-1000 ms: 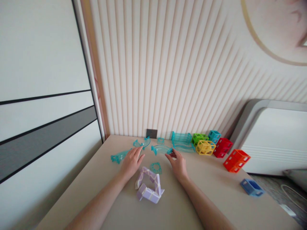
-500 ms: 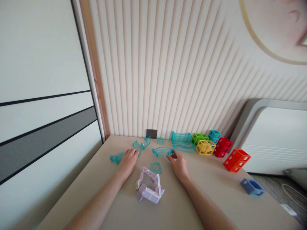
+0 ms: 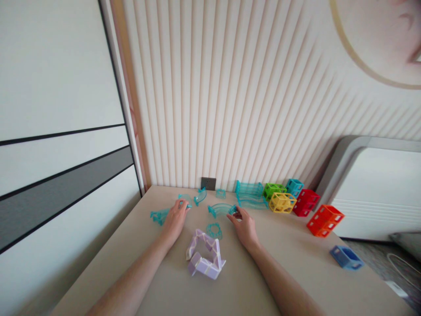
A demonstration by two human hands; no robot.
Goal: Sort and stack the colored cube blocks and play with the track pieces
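The left hand's (image 3: 175,218) fingers were drawn nearly together at the near end of a small teal curved piece (image 3: 184,198), which stuck out just past the fingertips. The right hand's (image 3: 245,225) thumb and fingers pinched the right end of a teal arched track (image 3: 221,208) that stretched leftward from them, between the hands. Both forearms reached forward over the table (image 3: 283,259), palms turned down or inward, with a teal ring (image 3: 214,230) lying between the wrists.
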